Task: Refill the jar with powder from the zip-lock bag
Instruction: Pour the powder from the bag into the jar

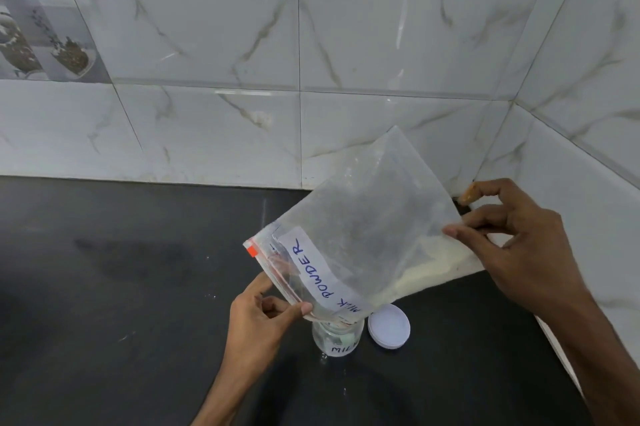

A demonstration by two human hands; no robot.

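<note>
Marble-look wall tiles (381,27), pale grey with tan veins, fill the upper half and turn a corner at right. Decorative printed tile at far left.

Black counter (121,287) below, glossy, with faint smears.

Zip-lock bag (363,217), clear plastic with a dusty film inside, held in the air above the counter's right part. Tilted: closed bottom end raised toward the wall corner, mouth end low.

Right hand (519,245) pinches the bag's raised edge between thumb and forefinger; remaining fingers loosely curled behind.

Left hand (263,318) pinches the mouth end, thumb on the near face, fingers behind.

Jar (337,339), clear, upright on the counter directly under the bag's lowest corner; the mouth meets or just overhangs the jar's top, contact unclear. Partial handwriting "MIL" on its side.

White lid (389,327) lies flat on the counter just right of the jar.

Paper label (317,273) on the bag reads "MILK POWDER" in blue ink.

Pale cream powder (433,266) gathered along the bag's lower edge.

Orange-red tab (252,251) at the zip's upper end.
</note>
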